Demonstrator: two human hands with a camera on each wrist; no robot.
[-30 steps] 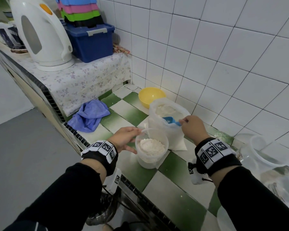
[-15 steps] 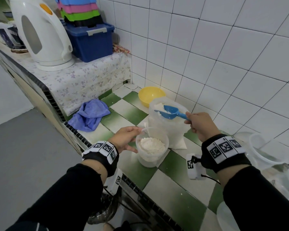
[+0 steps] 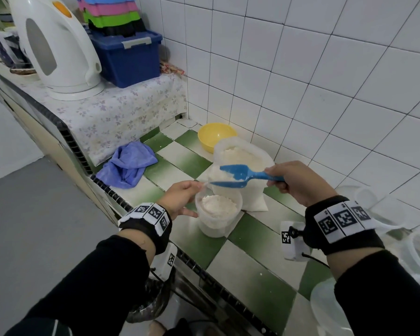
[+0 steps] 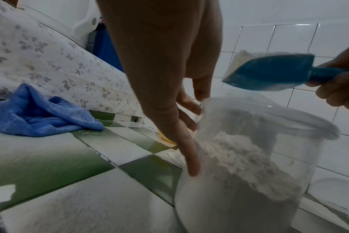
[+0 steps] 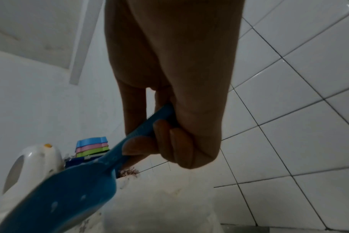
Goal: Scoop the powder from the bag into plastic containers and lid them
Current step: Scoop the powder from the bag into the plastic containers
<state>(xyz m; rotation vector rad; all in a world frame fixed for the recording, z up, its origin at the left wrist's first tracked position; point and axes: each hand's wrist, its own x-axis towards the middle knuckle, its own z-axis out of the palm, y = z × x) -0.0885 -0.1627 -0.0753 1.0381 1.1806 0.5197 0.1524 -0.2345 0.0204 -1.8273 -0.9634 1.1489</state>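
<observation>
A clear plastic container [image 3: 217,220] [image 4: 249,165], partly full of white powder, stands on the green-and-white checked counter. My left hand [image 3: 182,198] [image 4: 181,113] holds it by its left rim and wall, thumb low on the side. Behind it sits the open bag of powder [image 3: 243,161]. My right hand [image 3: 298,181] [image 5: 169,138] grips the handle of a blue scoop [image 3: 238,175] [image 4: 269,72] [image 5: 56,200]. The scoop is heaped with powder and hangs just above the container's far rim.
A yellow bowl [image 3: 216,135] sits behind the bag near the tiled wall. A blue cloth [image 3: 129,166] lies left. A white kettle [image 3: 56,47] and blue box [image 3: 129,57] stand on the raised shelf. Empty clear containers [image 3: 378,204] crowd the right.
My right hand lifted the scoop out of the bag with a load of powder and brought it left and down, over the container. The left hand stayed on the container.
</observation>
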